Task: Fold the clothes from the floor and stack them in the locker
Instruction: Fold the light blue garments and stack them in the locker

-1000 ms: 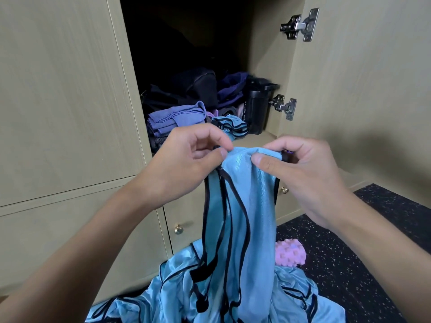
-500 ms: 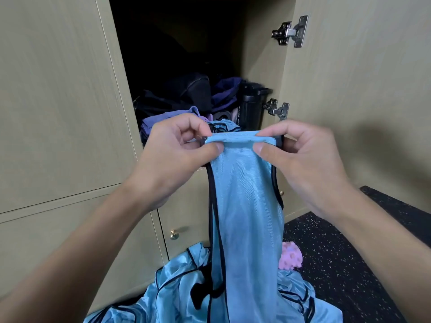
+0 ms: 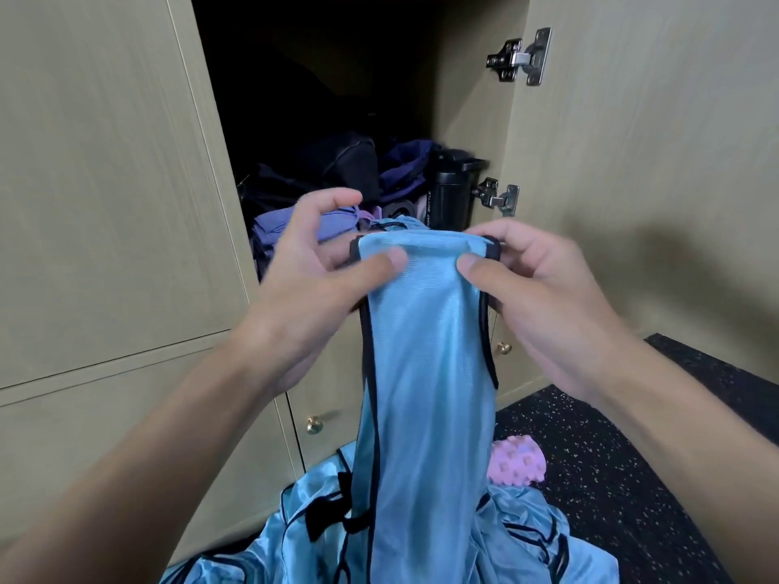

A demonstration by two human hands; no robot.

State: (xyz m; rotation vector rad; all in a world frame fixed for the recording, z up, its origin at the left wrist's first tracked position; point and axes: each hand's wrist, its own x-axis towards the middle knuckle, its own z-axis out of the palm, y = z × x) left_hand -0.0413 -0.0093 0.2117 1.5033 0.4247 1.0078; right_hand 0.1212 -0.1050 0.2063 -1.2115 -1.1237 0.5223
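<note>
Two hands in view, both on one garment. The left hand (image 3: pixel 312 280) pinched the top left corner of a light blue vest (image 3: pixel 425 351) with dark trim, thumb on the near face and fingers curled behind. The right hand (image 3: pixel 543 297) pinched the top right corner the same way. The vest's top edge was stretched flat between them in front of the locker (image 3: pixel 463 86) opening, and the rest hung straight down.

The lower end of the vest met a heap of blue cloth (image 3: pixel 269 545) on the speckled dark floor (image 3: pixel 632 478). I could not count the garments in the heap.

One pink knobbed ball (image 3: pixel 520 461) lay just right of the heap.

Inside the locker were one folded purple garment (image 3: pixel 286 223) at the near left, one black bottle (image 3: pixel 447 191) at the right, and dark items behind that I could not count.

The open door (image 3: pixel 653 162) at the right carried two metal hinges (image 3: pixel 520 56). There were two brass knobs (image 3: pixel 314 424) on the lower doors.
</note>
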